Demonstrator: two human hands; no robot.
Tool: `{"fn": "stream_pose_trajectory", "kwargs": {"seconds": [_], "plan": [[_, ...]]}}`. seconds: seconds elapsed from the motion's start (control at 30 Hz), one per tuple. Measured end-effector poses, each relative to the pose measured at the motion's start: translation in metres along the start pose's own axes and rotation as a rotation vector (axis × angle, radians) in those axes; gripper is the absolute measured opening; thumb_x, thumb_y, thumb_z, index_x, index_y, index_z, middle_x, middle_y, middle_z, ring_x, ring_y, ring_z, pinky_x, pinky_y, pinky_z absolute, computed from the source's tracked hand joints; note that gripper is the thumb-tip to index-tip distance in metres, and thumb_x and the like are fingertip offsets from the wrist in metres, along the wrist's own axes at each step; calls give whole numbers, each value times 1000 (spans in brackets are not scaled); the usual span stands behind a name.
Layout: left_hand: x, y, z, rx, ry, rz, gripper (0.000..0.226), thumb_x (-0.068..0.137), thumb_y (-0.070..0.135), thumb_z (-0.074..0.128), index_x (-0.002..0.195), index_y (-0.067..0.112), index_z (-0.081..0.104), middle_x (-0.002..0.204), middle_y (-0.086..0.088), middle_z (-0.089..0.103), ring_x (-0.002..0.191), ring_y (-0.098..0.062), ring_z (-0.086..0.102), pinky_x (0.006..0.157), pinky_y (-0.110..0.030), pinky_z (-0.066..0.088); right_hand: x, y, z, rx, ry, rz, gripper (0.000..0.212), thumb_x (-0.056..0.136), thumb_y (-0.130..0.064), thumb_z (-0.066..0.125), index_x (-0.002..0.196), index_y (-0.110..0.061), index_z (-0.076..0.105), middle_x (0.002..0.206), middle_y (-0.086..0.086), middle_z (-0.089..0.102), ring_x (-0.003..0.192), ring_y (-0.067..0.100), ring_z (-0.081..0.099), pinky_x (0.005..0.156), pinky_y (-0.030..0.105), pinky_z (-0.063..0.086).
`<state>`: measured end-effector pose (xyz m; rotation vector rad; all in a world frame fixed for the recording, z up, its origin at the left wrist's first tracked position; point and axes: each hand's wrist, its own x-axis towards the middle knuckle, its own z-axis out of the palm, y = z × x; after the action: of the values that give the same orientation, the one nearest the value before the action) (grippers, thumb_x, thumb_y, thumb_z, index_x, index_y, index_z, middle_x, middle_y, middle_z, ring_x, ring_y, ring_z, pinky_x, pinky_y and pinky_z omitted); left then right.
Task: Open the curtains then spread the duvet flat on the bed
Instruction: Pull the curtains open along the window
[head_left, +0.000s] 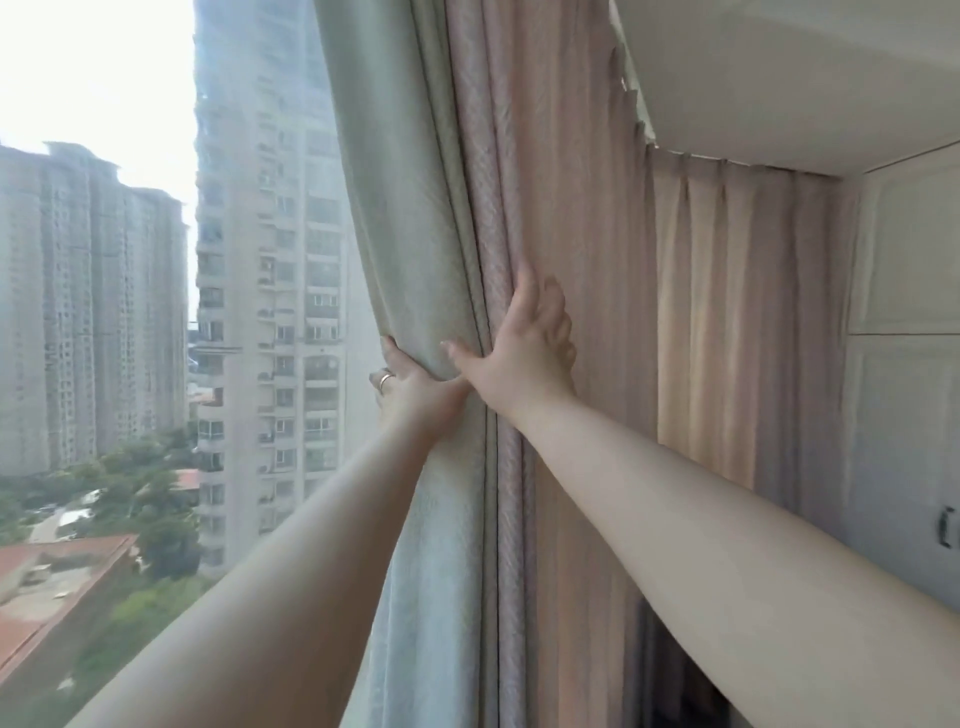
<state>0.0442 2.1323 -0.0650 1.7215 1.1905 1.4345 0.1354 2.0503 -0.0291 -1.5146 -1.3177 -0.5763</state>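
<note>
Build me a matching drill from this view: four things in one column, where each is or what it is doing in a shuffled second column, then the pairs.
Things:
1. left hand
2. right hand
3. pale green bunched curtain
4. white panelled cupboard door

Descriptions:
A. at the frame's far right
B. pressed on the pink pleated curtain
C. wears a ring, grips the curtain edge
D. gathered beside the glass window

Pairs: 1-C, 2-B, 3-D, 4-A

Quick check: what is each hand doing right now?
Left hand: grips the curtain edge, fingers curled round it.
Right hand: open, fingers straight, pressing on the curtain folds.
</note>
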Motion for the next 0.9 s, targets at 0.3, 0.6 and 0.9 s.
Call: {"fn": "stream_pose_trajectory", "kwargs": {"seconds": [0.3, 0.6, 0.9], "plan": [[88, -25, 123, 36, -68, 100, 91, 91, 62, 39, 150, 33, -24, 159, -11, 10, 142, -34, 25, 112, -54, 28, 65, 93, 83, -51, -88, 347, 133, 69, -63, 75, 152, -32, -24, 154, 15, 20, 139, 36, 30, 110, 56, 31], [159, -41, 228, -50, -196, 155, 99, 91, 58, 51, 150, 34, -25, 153, -21, 23, 139, -32, 32, 111, -49, 32, 118, 193, 134, -16, -30, 418, 128, 73, -58, 76, 154, -30, -20, 145, 15, 31, 134, 36, 37, 111, 48, 34], [233, -42, 346, -48, -225, 140, 101, 86, 59, 51, 142, 46, -31, 152, -15, 22, 130, -35, 42, 103, -54, 41, 187, 312, 170, 21, -63, 409, 131, 71, -55, 79, 153, -33, -21, 146, 12, 26, 135, 33, 36, 112, 47, 34]]}}
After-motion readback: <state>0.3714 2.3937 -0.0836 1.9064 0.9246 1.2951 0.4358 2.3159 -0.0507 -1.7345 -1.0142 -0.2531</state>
